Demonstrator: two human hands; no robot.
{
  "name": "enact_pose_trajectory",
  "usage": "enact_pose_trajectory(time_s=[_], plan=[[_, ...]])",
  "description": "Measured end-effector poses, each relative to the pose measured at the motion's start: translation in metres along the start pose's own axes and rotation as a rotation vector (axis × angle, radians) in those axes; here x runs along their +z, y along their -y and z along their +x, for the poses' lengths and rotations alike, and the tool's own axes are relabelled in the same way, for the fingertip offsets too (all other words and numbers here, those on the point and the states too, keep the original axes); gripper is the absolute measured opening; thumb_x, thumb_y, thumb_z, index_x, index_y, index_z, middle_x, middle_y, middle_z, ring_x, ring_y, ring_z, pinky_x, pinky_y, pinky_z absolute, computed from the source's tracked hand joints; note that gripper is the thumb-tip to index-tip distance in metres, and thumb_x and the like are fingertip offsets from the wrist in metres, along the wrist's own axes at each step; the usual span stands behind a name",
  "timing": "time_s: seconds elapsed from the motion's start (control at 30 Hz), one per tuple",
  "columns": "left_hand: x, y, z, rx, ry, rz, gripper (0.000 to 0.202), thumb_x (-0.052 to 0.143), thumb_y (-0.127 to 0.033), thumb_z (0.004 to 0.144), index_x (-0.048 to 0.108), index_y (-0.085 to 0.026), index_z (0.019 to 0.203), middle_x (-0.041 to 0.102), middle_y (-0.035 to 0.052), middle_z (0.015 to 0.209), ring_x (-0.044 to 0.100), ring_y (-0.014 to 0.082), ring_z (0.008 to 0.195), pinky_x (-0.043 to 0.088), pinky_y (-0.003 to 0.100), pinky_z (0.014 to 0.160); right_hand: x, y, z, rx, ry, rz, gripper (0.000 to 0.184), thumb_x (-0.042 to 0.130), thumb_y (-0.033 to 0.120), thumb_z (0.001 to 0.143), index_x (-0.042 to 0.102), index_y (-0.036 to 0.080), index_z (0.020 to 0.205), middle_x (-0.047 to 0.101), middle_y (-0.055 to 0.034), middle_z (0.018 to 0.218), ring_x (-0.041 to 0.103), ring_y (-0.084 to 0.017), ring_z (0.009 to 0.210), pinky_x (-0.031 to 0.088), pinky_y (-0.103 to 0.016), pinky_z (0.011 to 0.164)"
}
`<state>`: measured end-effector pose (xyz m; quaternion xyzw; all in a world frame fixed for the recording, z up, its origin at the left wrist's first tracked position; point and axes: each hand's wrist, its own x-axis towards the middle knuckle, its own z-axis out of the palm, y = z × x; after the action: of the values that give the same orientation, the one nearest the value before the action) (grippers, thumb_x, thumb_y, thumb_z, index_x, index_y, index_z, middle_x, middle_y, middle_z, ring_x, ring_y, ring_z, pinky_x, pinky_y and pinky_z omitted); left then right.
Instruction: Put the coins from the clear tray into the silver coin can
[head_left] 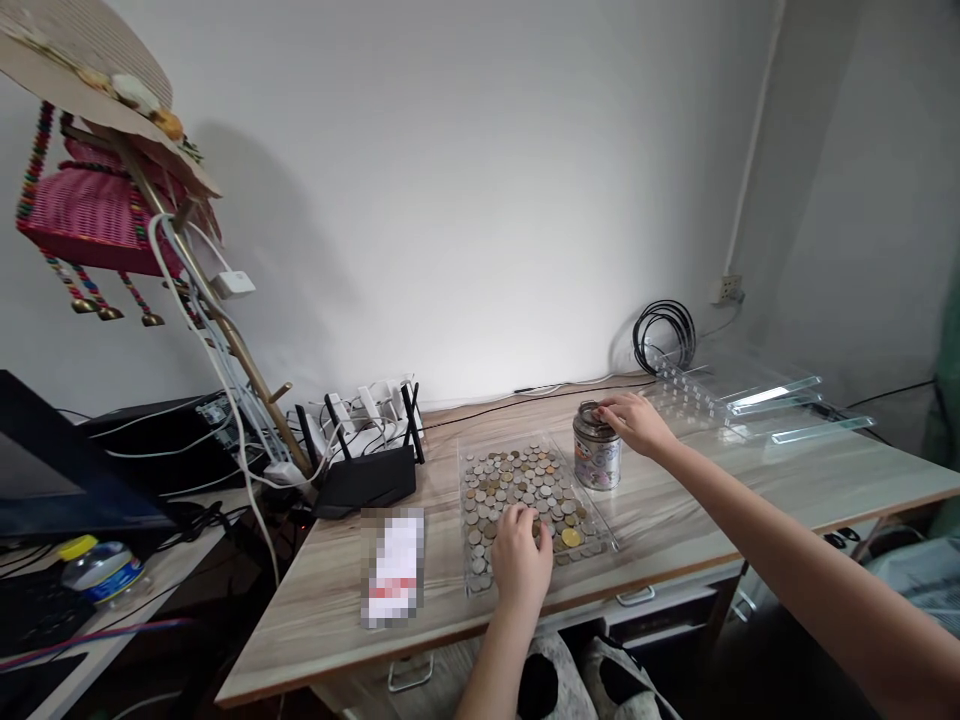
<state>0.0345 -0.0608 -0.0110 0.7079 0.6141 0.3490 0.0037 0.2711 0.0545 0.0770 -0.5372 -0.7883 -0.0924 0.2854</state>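
Many loose coins (517,470), mostly silver with some brassy ones, are spread in a shallow clear plastic tray (463,450) on the desk. Over the near part of the tray, my left hand (521,560) reaches down with curled fingers among the coins. Its fingertips are partly hidden, and what they hold cannot be made out. To the right of the tray stands a round printed metal tin (598,465) with a silver top. My right hand (634,420) rests at that top, fingers together and bent down; anything between them is hidden.
A black router (367,480) with antennas and white adapters stands at the back left. A blurred white item (394,570) lies left of the tray. Clear acrylic panels (772,400) and a coiled black cable (664,337) are at the back right.
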Motion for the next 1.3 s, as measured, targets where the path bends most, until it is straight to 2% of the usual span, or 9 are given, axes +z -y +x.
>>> enact_pose_trajectory(time_s=[0.2,0.37,0.5,0.63,0.83,0.97,1.07,1.2,1.3], plan=[[-0.001,-0.001,0.0,-0.006,0.016,0.016,0.019,0.039,-0.024,0.077,0.056,-0.021,0.085,0.053,0.005,0.093,0.048,0.0177,0.089,0.039,0.028,0.071,0.0,-0.001,0.002,0.036,0.083,-0.052,0.048,0.022,0.043,0.084,0.065,0.021,0.082,0.059,-0.0046,0.097,0.046,-0.018,0.094,0.031,-0.03,0.08],[-0.001,-0.002,0.0,-0.022,0.023,0.033,0.02,0.039,-0.023,0.077,0.056,-0.021,0.086,0.053,0.0057,0.094,0.048,0.0182,0.09,0.039,0.028,0.069,0.003,0.001,0.001,0.068,-0.04,-0.054,0.045,0.022,0.038,0.085,0.063,0.02,0.089,0.055,-0.0066,0.106,0.043,-0.019,0.098,0.032,-0.032,0.082],[-0.001,-0.002,0.0,-0.022,0.024,0.042,0.02,0.039,-0.023,0.077,0.056,-0.021,0.086,0.052,0.0055,0.094,0.048,0.0183,0.091,0.039,0.027,0.07,0.01,-0.004,0.0,0.07,0.007,-0.055,0.046,0.022,0.039,0.085,0.064,0.021,0.088,0.052,-0.0066,0.11,0.04,-0.021,0.103,0.032,-0.035,0.084],[0.0,-0.002,0.0,-0.016,0.015,0.029,0.02,0.039,-0.023,0.077,0.056,-0.021,0.086,0.053,0.0054,0.094,0.048,0.0184,0.09,0.039,0.028,0.071,0.008,-0.006,0.0,0.055,-0.032,-0.039,0.044,0.022,0.039,0.085,0.058,0.022,0.104,0.048,-0.0074,0.115,0.038,-0.023,0.106,0.032,-0.038,0.085],[-0.003,-0.001,0.003,-0.04,0.084,-0.117,0.023,0.039,-0.025,0.076,0.058,-0.02,0.087,0.055,0.0059,0.093,0.05,0.0181,0.089,0.041,0.029,0.073,0.009,0.032,-0.023,-0.056,-0.163,0.084,0.039,0.03,0.03,0.083,0.046,0.019,0.117,0.049,-0.009,0.114,0.04,-0.021,0.105,0.031,-0.037,0.087],[-0.008,0.013,0.024,0.0,0.203,-0.215,0.027,0.039,-0.023,0.076,0.058,-0.018,0.094,0.058,0.006,0.097,0.051,0.0173,0.094,0.038,0.029,0.083,0.047,0.076,-0.04,-0.24,0.211,0.232,0.035,0.031,0.03,0.082,0.052,0.021,0.109,0.055,-0.0079,0.102,0.048,-0.019,0.094,0.037,-0.031,0.08],[-0.006,0.028,0.043,0.004,0.327,-0.073,0.036,0.043,-0.028,0.073,0.054,-0.017,0.106,0.053,0.0091,0.112,0.044,0.0199,0.107,0.032,0.031,0.091,0.087,0.098,-0.044,-0.224,0.493,0.191,0.048,0.037,0.041,0.078,0.043,0.02,0.12,0.048,-0.0132,0.113,0.044,-0.025,0.103,0.035,-0.038,0.082],[0.005,0.04,0.047,-0.076,0.507,0.15,0.046,0.044,-0.024,0.072,0.045,-0.013,0.117,0.038,0.0152,0.127,0.03,0.0263,0.119,0.028,0.037,0.094,0.116,0.104,-0.044,-0.108,0.652,0.104,0.064,0.031,0.053,0.077,0.023,0.022,0.132,0.025,-0.0192,0.131,0.02,-0.038,0.119,0.022,-0.057,0.085],[0.01,0.041,0.04,-0.036,0.467,0.206,0.043,0.042,-0.015,0.07,0.048,-0.013,0.113,0.039,0.015,0.126,0.033,0.0246,0.117,0.029,0.035,0.092,0.115,0.099,-0.045,-0.195,0.673,0.158,0.063,0.036,0.05,0.075,0.027,0.022,0.131,0.024,-0.0175,0.132,0.017,-0.036,0.12,0.022,-0.054,0.087]])
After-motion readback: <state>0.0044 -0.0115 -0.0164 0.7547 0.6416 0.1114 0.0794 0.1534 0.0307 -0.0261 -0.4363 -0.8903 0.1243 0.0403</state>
